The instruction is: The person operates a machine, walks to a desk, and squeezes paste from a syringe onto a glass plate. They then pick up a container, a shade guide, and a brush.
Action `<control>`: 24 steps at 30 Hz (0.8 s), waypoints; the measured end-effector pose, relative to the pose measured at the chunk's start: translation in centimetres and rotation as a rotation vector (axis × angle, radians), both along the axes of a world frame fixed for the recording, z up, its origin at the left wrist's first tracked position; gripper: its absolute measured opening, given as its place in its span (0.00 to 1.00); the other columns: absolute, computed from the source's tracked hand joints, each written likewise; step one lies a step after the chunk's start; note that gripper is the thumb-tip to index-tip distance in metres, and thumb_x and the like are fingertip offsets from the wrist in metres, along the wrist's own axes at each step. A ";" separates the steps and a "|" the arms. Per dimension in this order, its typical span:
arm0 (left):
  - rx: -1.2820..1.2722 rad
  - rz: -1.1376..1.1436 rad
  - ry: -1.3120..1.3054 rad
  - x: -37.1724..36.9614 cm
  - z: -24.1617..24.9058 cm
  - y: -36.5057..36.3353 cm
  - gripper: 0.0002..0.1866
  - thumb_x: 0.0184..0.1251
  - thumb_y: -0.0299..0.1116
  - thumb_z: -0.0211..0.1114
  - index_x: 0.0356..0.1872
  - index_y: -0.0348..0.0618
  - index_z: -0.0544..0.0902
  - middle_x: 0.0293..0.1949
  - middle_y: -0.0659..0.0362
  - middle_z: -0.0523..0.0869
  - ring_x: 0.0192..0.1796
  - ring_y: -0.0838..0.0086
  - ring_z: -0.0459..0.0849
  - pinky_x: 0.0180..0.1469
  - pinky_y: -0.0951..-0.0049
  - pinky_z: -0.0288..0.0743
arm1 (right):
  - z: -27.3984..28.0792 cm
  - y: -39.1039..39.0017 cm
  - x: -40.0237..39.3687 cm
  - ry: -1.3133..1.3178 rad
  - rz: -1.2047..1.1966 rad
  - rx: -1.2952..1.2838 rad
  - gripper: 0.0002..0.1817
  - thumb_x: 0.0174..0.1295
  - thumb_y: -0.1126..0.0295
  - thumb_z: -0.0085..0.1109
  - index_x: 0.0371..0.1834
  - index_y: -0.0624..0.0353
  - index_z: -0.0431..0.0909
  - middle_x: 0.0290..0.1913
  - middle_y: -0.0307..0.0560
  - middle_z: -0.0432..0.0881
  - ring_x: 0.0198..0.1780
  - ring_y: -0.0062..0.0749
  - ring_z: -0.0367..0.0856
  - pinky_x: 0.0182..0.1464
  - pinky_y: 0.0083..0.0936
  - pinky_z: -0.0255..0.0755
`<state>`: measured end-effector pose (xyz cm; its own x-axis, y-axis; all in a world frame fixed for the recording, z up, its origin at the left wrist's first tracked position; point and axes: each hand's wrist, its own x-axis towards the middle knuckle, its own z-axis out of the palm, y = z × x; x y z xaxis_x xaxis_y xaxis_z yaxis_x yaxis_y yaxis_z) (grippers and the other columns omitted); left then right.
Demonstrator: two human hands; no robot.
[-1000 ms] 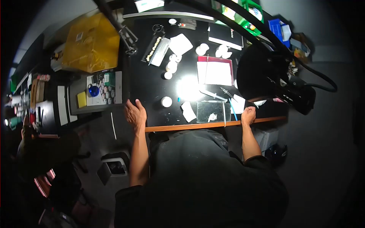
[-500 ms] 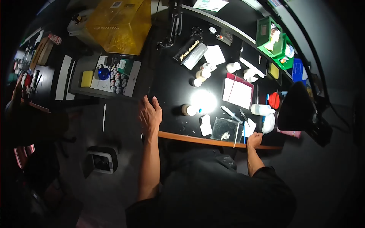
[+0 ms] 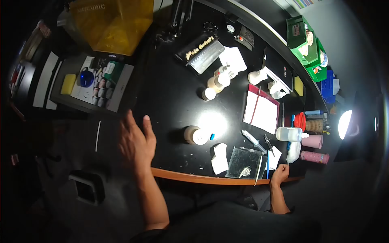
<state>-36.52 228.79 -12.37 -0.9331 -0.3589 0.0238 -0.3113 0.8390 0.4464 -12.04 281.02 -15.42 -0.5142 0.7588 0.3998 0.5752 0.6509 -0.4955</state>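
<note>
My left hand (image 3: pixel 137 148) is open over the left corner of the black desk, fingers stretched and thumb apart, holding nothing visible. Against the front edge at the right, my right hand (image 3: pixel 279 174) is closed; whatever its fingers hold, if anything, is hidden. Just left of that hand lie a thin blue stick (image 3: pixel 268 164), a white paper (image 3: pixel 274 157) and a glass slab (image 3: pixel 239 165) with a small whitish piece (image 3: pixel 245 172) on it. A folded white tissue (image 3: pixel 219 158) is beside the slab. Between the hands stands a small bottle (image 3: pixel 191 135) with a white lid, near a blue cap (image 3: pixel 212 137).
Behind the slab are a syringe (image 3: pixel 254 141), a clear bottle (image 3: pixel 285 134) and a dark-red-bordered pad (image 3: pixel 263 111). Farther back sit several white-lidded bottles (image 3: pixel 219 82) and a case of tooth-like pieces (image 3: pixel 200 47). A lit lamp (image 3: pixel 345 124) overhangs the right. Green bins (image 3: pixel 298 36) stand behind.
The view has shifted and come closer, so the desk looks larger and its front edge lower. My left hand remains open at the left corner; my right hand remains closed at the front edge.
</note>
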 end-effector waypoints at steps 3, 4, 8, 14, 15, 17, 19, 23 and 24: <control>-0.043 -0.030 0.049 0.4 -0.6 0.1 0.28 0.76 0.50 0.56 0.66 0.38 0.72 0.62 0.41 0.78 0.64 0.47 0.78 0.62 0.50 0.74 | -0.5 2.0 1.2 0.144 0.089 -0.100 0.06 0.65 0.74 0.54 0.29 0.61 0.73 0.28 0.35 0.70 0.30 0.21 0.66 0.35 0.22 0.63; -0.060 -0.042 0.069 0.6 -0.8 0.2 0.28 0.77 0.50 0.55 0.66 0.37 0.72 0.62 0.40 0.78 0.64 0.46 0.78 0.62 0.50 0.73 | 0.0 1.1 0.9 0.206 0.113 -0.164 0.06 0.65 0.74 0.54 0.30 0.61 0.73 0.28 0.35 0.70 0.31 0.22 0.67 0.36 0.23 0.64; -0.157 -0.074 0.111 1.2 -1.7 0.1 0.31 0.78 0.52 0.51 0.67 0.34 0.72 0.62 0.38 0.78 0.64 0.44 0.77 0.66 0.51 0.71 | 0.1 -0.2 0.8 0.337 0.298 -0.208 0.04 0.66 0.75 0.54 0.32 0.62 0.74 0.31 0.37 0.73 0.35 0.23 0.69 0.41 0.22 0.65; -0.206 -0.124 0.062 0.0 -2.4 -0.8 0.35 0.77 0.58 0.46 0.69 0.35 0.71 0.62 0.37 0.80 0.66 0.44 0.76 0.67 0.49 0.69 | 0.0 -2.4 2.1 0.276 0.483 0.200 0.05 0.63 0.74 0.57 0.30 0.63 0.78 0.32 0.48 0.80 0.38 0.42 0.75 0.44 0.35 0.68; -0.216 -0.138 0.064 -0.3 -2.7 -1.0 0.36 0.77 0.58 0.46 0.69 0.36 0.71 0.62 0.37 0.79 0.67 0.44 0.76 0.67 0.49 0.68 | 0.6 -3.0 2.2 0.254 0.495 0.272 0.05 0.63 0.73 0.57 0.30 0.62 0.78 0.32 0.50 0.80 0.38 0.46 0.76 0.44 0.39 0.69; -0.222 -0.153 0.075 -1.4 -4.0 -2.3 0.37 0.76 0.61 0.46 0.68 0.36 0.72 0.62 0.37 0.80 0.67 0.44 0.75 0.68 0.48 0.68 | 1.1 -3.4 2.4 0.279 0.466 0.214 0.05 0.63 0.71 0.58 0.30 0.60 0.79 0.32 0.49 0.80 0.39 0.47 0.76 0.44 0.41 0.69; -0.238 -0.137 0.023 -0.7 -2.9 -1.6 0.39 0.75 0.62 0.47 0.68 0.35 0.72 0.61 0.37 0.80 0.66 0.43 0.76 0.67 0.48 0.68 | 0.7 -3.1 2.4 0.327 0.420 0.215 0.06 0.62 0.70 0.59 0.31 0.60 0.79 0.33 0.50 0.80 0.39 0.47 0.75 0.44 0.41 0.69; -0.236 -0.176 0.117 -0.7 -3.4 -1.9 0.39 0.74 0.62 0.48 0.68 0.34 0.72 0.62 0.37 0.79 0.66 0.43 0.76 0.68 0.49 0.68 | 1.2 -3.2 3.4 0.345 0.387 0.240 0.04 0.61 0.70 0.61 0.33 0.58 0.79 0.35 0.51 0.78 0.40 0.48 0.76 0.44 0.42 0.71; -0.248 -0.180 0.130 -1.0 -3.7 -2.2 0.39 0.74 0.62 0.49 0.67 0.34 0.73 0.62 0.37 0.79 0.66 0.42 0.76 0.68 0.49 0.67 | 1.4 -3.3 3.6 0.346 0.382 0.236 0.05 0.61 0.70 0.61 0.35 0.58 0.78 0.36 0.51 0.77 0.40 0.48 0.76 0.44 0.42 0.72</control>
<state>-37.50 226.60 -16.10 -0.9643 -0.1573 0.2129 -0.1024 0.9633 0.2482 -8.47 277.76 -14.04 -0.5435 0.4140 0.7302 0.1071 0.8970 -0.4288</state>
